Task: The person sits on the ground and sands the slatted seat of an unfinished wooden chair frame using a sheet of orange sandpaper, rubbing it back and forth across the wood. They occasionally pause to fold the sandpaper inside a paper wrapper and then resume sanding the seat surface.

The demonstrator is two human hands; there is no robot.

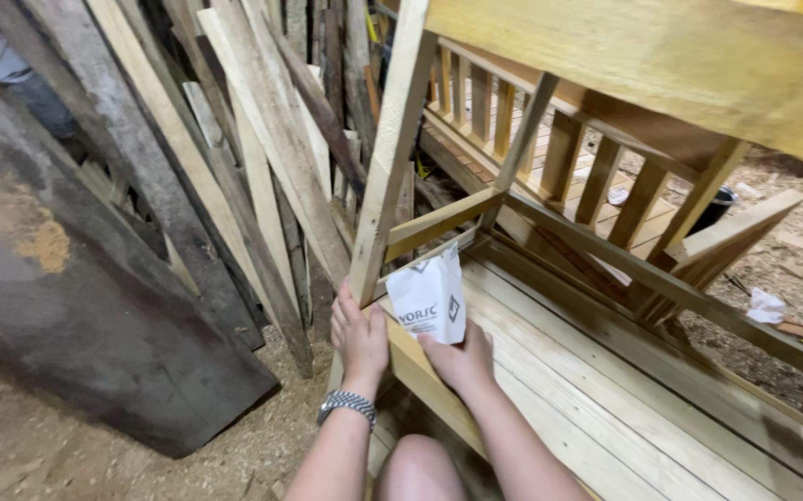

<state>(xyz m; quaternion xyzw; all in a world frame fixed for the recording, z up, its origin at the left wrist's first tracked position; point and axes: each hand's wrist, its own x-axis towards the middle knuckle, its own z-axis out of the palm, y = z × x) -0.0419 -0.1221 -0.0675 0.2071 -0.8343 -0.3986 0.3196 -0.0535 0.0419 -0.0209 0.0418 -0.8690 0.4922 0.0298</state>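
**Hands at the corner of a pale wooden frame, sanding sheet on the rail**

Nearest the camera, at 6 o'clock, a bare knee (417, 468) is showing between the two forearms. The left forearm is carrying a metal wristwatch (347, 404).

Left hand (361, 339): lying flat and open, fingers together and pointing up, palm pressing against the foot of the slanted upright post (385, 167). It is gripping nothing.

Right hand (462, 360): just beside the left, at its 3 o'clock. Fingers are extended and pressing the lower edge of a white sheet of sandpaper (429, 297) against the low front rail (411, 357) of the frame. The sheet is standing up from the fingers, backing side facing the camera, upper corner touching the slanted crosspiece (439, 221). Whether the thumb is pinching the sheet cannot be told.

Toward 3 o'clock, a slatted plank floor (587, 371) of the frame is running away from the rail. Beyond it, at 1 o'clock, a slatted railing (559, 158) is standing, and a wide board (661, 56) is overhanging at 12 to 2 o'clock.

At 9 to 11 o'clock, rough planks (253, 158) are leaning in a stack, with a dark slab (77, 306) in front. Sawdust is covering the floor (142, 464). Far right, at 3 o'clock, a crumpled white scrap (765, 306) is lying on the ground.
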